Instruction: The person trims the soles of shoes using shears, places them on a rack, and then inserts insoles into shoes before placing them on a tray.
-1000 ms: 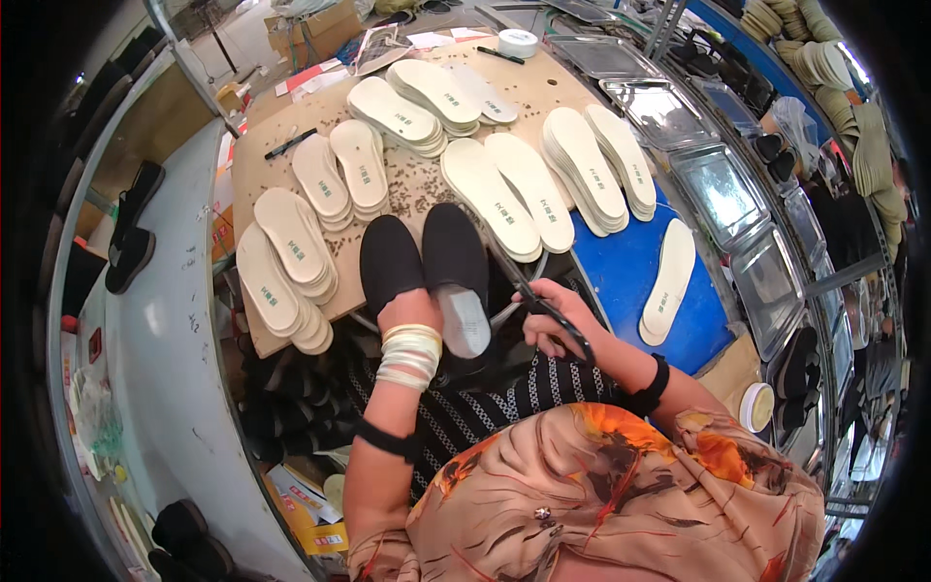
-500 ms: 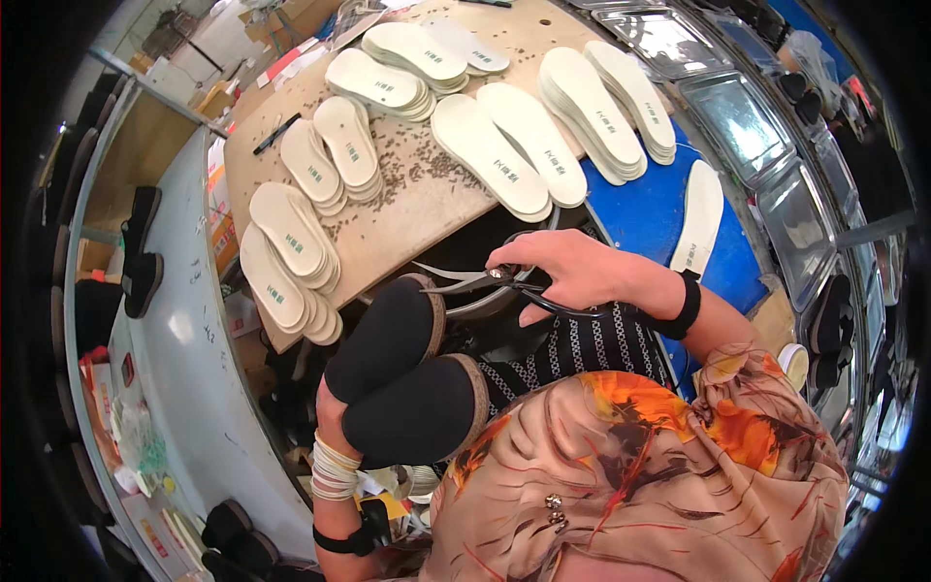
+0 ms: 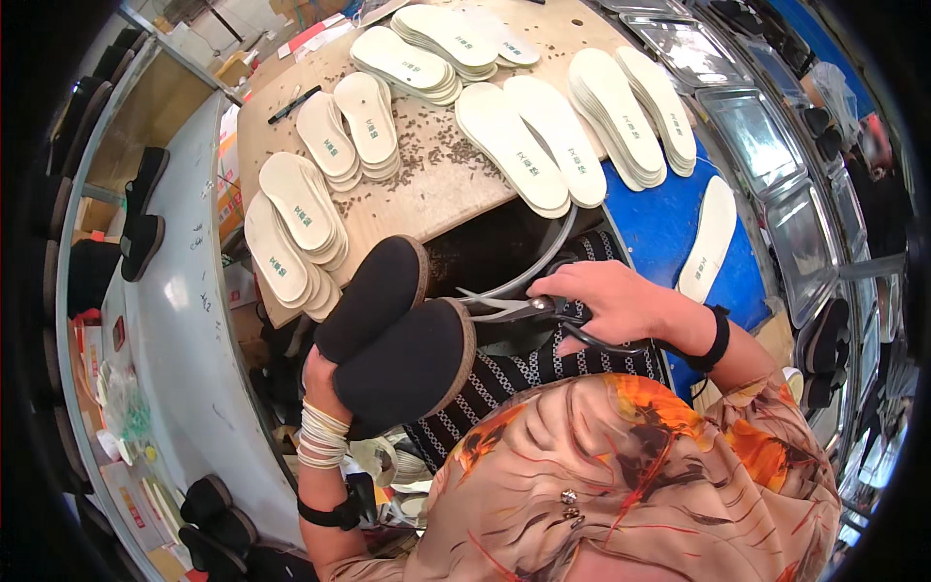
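Note:
In my left hand (image 3: 327,383) is a pair of black cloth shoes (image 3: 402,364) with tan rope-like sole edges, one lying over the other. Most of that hand's fingers are hidden behind the shoes. My right hand (image 3: 621,299) grips black-handled scissors (image 3: 529,307), its fingers round the handles. Their blades are parted and point left, close to the sole edge of the nearer shoe. Whether they touch it I cannot tell. White bands circle my left wrist, above a dark strap; a black band is on my right wrist.
Beyond my hands stands a wooden table (image 3: 427,209) bearing several stacks of cream insoles (image 3: 514,145), a black pen (image 3: 294,105) and scattered brown bits. A single insole (image 3: 710,238) lies on a blue surface (image 3: 640,215) at right. More black shoes (image 3: 143,247) rest on the grey panel at left.
My left hand has raised and tilted the shoes slightly. The scissors have come lower and nearer me, their blades now beside the nearer shoe's edge. The view has shifted a little.

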